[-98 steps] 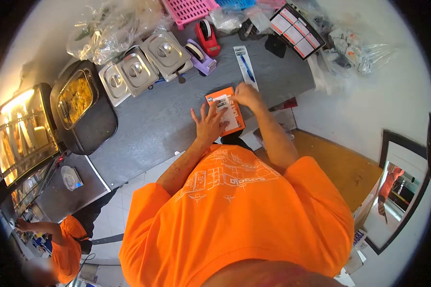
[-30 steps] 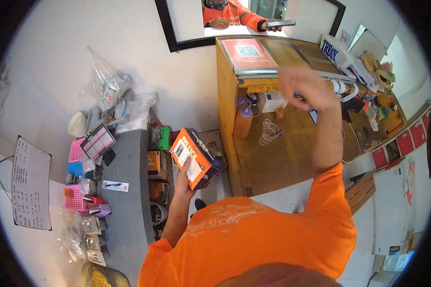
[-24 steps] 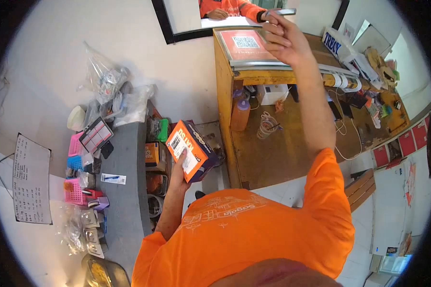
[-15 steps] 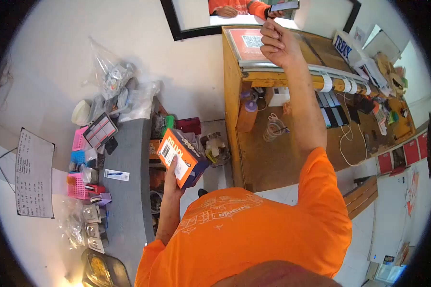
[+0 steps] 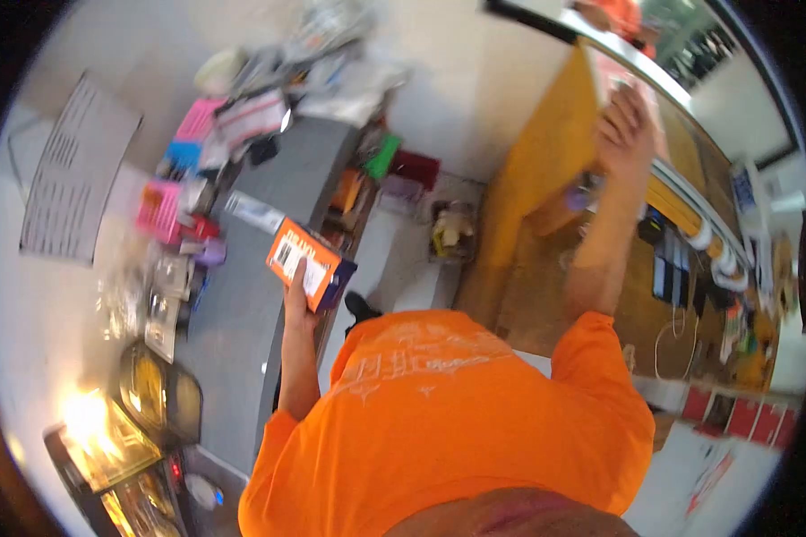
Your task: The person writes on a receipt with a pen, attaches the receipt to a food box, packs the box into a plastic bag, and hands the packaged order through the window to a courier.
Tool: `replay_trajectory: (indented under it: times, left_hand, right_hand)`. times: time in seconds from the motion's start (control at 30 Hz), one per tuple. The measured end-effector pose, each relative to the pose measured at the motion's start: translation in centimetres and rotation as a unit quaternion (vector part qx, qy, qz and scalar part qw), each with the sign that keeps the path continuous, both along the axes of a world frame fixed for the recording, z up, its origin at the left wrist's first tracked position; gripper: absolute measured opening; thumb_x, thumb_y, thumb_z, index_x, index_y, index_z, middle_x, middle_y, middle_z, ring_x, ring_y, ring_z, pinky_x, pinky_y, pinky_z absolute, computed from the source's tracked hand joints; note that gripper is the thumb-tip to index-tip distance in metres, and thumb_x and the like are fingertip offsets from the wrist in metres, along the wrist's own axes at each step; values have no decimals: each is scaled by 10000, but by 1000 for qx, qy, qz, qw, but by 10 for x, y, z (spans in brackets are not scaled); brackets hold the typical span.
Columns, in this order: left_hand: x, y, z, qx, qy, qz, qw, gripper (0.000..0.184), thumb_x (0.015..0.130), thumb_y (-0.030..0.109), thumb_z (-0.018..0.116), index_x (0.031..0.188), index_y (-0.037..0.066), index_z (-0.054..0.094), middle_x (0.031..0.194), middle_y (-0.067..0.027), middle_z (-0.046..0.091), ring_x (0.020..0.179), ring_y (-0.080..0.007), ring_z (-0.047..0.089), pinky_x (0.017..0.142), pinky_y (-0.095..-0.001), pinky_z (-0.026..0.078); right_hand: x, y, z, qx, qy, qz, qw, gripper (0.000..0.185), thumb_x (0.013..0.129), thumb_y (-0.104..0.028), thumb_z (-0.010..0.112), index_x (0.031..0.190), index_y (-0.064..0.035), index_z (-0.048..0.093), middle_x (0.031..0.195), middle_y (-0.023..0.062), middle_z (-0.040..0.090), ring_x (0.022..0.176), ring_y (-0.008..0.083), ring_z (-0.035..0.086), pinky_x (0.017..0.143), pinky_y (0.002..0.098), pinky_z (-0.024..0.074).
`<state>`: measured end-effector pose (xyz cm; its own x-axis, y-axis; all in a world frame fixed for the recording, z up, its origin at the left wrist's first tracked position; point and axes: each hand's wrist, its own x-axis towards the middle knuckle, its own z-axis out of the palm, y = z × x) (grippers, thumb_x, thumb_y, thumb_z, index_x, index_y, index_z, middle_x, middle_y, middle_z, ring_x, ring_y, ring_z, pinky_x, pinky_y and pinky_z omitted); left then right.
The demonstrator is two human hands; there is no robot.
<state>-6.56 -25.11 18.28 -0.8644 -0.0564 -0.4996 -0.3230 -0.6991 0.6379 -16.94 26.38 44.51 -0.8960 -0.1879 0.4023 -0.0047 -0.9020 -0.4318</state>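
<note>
My left hand is closed around an orange and dark blue box with a white barcode label and the printed letters KATSU. The box is tilted in front of the grey counter's edge. My right hand is stretched out at the left end of the wooden counter, by the red sign on its top. Its fingers are curled in and blurred by motion; anything inside them is hidden.
Along the grey counter stand pink baskets and plastic bags. The wooden counter holds phones and a white cable on its shelf. A bin sits between the counters. A person in orange is beyond the opening.
The view has turned, so the counters appear rotated. My right hand has pulled back from near the other person's phone towards the sign. The box stays in my left hand.
</note>
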Motion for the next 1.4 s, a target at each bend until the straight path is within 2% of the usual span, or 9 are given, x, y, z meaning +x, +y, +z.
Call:
replay_trajectory:
  times: [0.27,0.5,0.53,0.6,0.63,0.8,1.0,1.27,1.4]
  left_hand:
    - [3,-144,-83,-155,-47,161,974,615,779,124,768,1235,27,367,1125,-127,590,969,-228,642,766,-368,569]
    - [-18,-172,-38,-225,-13,55,973,479,812,119,716,1227,25,496,1128,-101,602,974,-224,623,861,-364,521]
    - [-25,-203,-109,-164,-18,-11,986,484,834,100,678,1264,35,466,1178,-97,576,1017,-243,606,887,-375,517]
    - [-65,-176,-75,-99,51,-67,992,547,861,86,632,1349,74,384,1266,-100,520,1104,-254,568,916,-386,507]
    - [-90,-155,-45,-77,59,-93,991,569,871,91,621,1375,90,357,1287,-101,506,1127,-257,557,928,-389,499]
    - [-148,-31,80,-14,199,-251,947,592,868,91,637,1382,84,344,1282,-98,515,1128,-249,562,940,-388,491]
    - [-170,126,238,-169,427,-390,798,676,900,228,617,1435,50,244,1405,-169,374,1271,-264,421,1089,-402,312]
    - [-122,233,273,-120,601,-409,676,824,973,487,368,1478,-12,-49,1558,-210,-28,1442,-292,-46,1156,-387,16]
    - [-108,268,264,-35,558,-417,717,758,993,431,339,1480,-12,-39,1558,-211,-14,1446,-285,-3,1154,-379,25]
  right_hand:
    - [-33,-125,-92,62,-177,-86,979,258,1016,-266,376,844,-114,493,603,-37,403,424,63,365,385,216,290]
    - [-52,-229,-94,72,-341,-157,924,231,976,-264,472,769,-167,503,619,-51,424,484,68,390,384,206,290]
    - [-49,-225,-93,41,-282,-100,953,222,958,-246,492,746,-179,490,610,-61,419,480,70,395,387,206,299]
    - [-28,-222,-64,152,-243,-207,936,210,941,-275,510,767,-158,500,602,-48,437,493,96,437,405,223,327]
    - [-10,-237,-29,391,-215,-355,822,241,931,-330,522,815,-120,544,631,-30,485,545,97,477,456,225,368]
    - [38,-233,-26,662,-106,-234,704,543,912,-306,540,1396,-142,357,1250,105,487,982,133,566,755,287,491]
    - [44,-233,-25,430,-120,-368,815,777,855,-298,601,1480,-81,194,1367,166,421,1166,261,515,829,380,524]
    - [121,-169,32,223,-206,-408,861,686,850,-307,542,1440,-85,272,1245,170,519,993,307,637,544,503,600]
    - [130,-145,22,243,-220,-383,864,691,859,-327,515,1452,-101,244,1268,177,502,1012,313,631,560,512,601]
